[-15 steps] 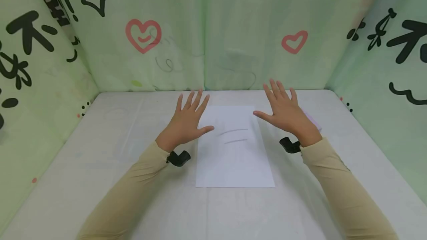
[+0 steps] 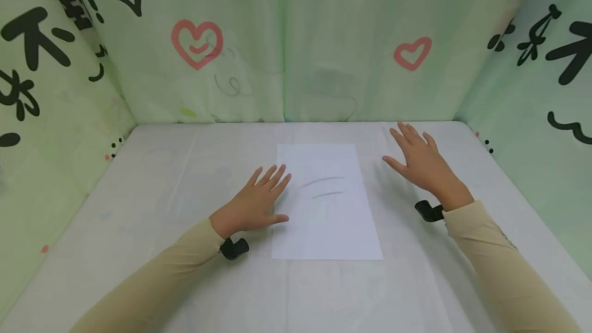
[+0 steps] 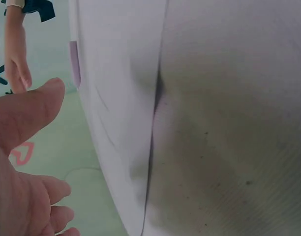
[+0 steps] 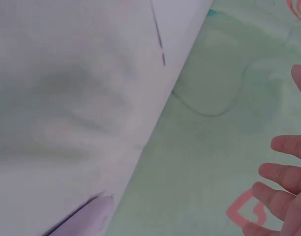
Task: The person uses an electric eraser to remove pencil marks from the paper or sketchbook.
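Observation:
A white sheet of paper (image 2: 328, 230) with two thin grey strokes (image 2: 326, 194) lies on the white table. Over its left edge my left hand (image 2: 252, 207) is spread, palm down, the thumb and fingertips overlapping the paper in the head view. My right hand (image 2: 423, 166) hovers to the right of the sheet, fingers extended and thumb apart, holding nothing. Below that hand a flat light-purple object (image 4: 89, 219) lies on the table. It also shows as a purple block (image 3: 75, 64) in the left wrist view, while the right hand hides it from the head view.
Pale green curtains (image 2: 324, 40) with red hearts and black lettering close off the back and both sides of the table (image 2: 222, 292). A dark wrist camera (image 2: 234, 248) is strapped at the left cuff, another camera (image 2: 429, 211) at the right.
The left hand has drawn back toward me and slightly left. Away from the paper, the right hand has shifted right and a little nearer, now covering the purple object. The paper stays put.

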### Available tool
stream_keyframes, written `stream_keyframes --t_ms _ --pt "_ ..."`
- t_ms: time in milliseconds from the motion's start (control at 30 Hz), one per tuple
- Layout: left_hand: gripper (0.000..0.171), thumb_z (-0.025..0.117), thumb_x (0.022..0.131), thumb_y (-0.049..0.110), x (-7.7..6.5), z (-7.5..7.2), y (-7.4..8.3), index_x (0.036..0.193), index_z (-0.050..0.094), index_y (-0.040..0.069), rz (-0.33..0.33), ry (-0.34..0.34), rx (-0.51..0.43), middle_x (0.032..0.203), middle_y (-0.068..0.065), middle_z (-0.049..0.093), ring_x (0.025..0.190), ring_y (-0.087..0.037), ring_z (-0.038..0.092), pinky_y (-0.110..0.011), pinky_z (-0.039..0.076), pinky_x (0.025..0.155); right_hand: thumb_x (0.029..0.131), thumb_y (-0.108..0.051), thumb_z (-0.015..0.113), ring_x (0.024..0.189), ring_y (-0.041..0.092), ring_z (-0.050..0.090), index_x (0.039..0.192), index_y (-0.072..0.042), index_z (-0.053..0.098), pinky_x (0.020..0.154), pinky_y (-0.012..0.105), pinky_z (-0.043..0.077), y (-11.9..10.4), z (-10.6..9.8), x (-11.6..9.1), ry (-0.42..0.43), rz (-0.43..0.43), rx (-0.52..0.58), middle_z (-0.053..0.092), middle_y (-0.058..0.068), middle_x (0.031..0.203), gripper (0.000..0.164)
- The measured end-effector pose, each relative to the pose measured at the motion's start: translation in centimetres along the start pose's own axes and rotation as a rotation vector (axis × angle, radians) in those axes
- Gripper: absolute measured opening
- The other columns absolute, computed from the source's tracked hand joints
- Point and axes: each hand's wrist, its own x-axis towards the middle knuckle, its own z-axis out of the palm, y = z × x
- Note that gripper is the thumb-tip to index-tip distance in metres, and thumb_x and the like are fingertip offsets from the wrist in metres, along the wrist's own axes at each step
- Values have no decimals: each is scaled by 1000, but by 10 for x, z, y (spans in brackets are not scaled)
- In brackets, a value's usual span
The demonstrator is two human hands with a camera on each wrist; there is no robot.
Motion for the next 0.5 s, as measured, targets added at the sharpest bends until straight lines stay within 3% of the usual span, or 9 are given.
stream_keyframes --t_ms 300,500 --pt "89 52 89 57 15 16 -10 151 15 6 46 -89 10 159 -14 10 147 -29 9 -49 5 119 92 -24 57 136 46 25 139 8 35 106 65 18 34 12 -6 -4 20 -36 29 32 146 61" --pt "88 50 89 58 16 16 -11 151 15 4 57 -147 6 159 -14 11 147 -29 9 -48 5 119 94 -24 54 135 47 25 139 9 34 105 65 20 53 18 -8 -74 45 -38 29 33 145 60"
